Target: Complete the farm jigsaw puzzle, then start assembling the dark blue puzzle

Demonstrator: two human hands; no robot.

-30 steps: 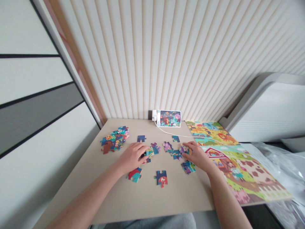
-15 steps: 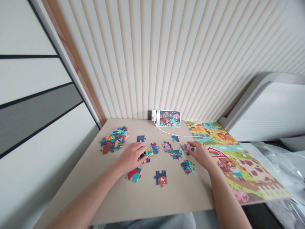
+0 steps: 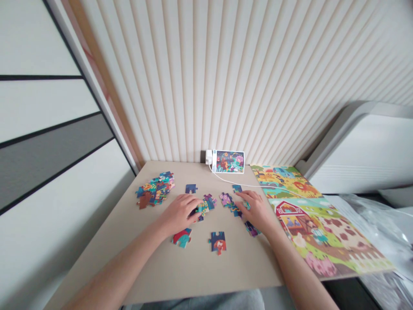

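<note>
Left hand (image 3: pixel 178 213), right hand (image 3: pixel 251 211) palm-down over jigsaw pieces (image 3: pixel 202 208)

We look toward a ribbed cream wall panel (image 3: pixel 206 77), its vertical slats filling the upper view and running down to a pale beige tabletop (image 3: pixel 97 262). To our left stands a white panelled door (image 3: pixel 48 181), crossed by dark lines and one grey band, with a warm wood-toned trim strip (image 3: pixel 108 107) beside it. To our right sits a white unit with a rounded top (image 3: pixel 364 155) — crumpled clear plastic (image 3: pixel 380 219) lies below it, and a dark floor (image 3: pixel 345 290) shows lower down. The light is soft and even — no harsh glare anywhere.
</note>
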